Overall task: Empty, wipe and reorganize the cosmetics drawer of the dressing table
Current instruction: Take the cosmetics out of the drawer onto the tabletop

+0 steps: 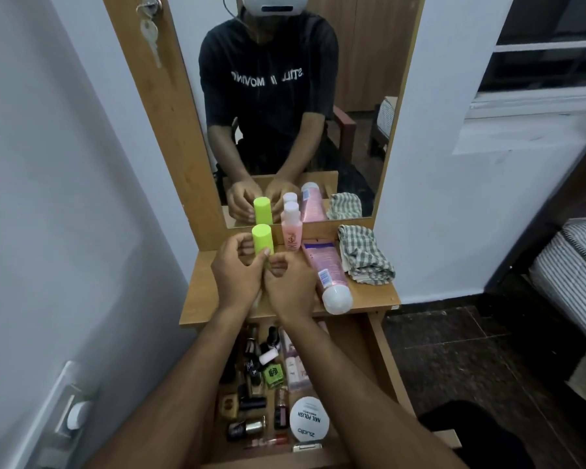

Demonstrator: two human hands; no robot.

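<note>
Both hands are up on the dressing table surface (203,299), at the back near the mirror (285,130). Left hand (239,279) has its fingers curled around the lime-green bottle (263,240), thumb on the front; the bottle stands upright, cap up. Right hand (290,287) sits just beside it, fingers curled in toward the bottle's lower part. Can't tell whether it actually grips the bottle or only touches it; the base is hidden behind the fingers.

On the surface to the right:
- small pink bottle (291,228), white cap, upright, right against the mirror edge, just beside the green one
- pink tube (325,272) lying flat, white cap pointing toward the front edge
- checked cloth (364,257), crumpled, at the right back corner, touching the tube's side

Cosmetics drawer (369,336) is pulled open below the surface, under both forearms. Still full: nail polish bottles, dark tubes and lipsticks lying mixed, a green square-labelled bottle (274,374) mid-drawer, a round white nail polish remover tub (309,419) at the front right. Some small items are too dark to identify.

Keys (149,32) hang in a lock on the mirror's wooden frame, top left.
</note>
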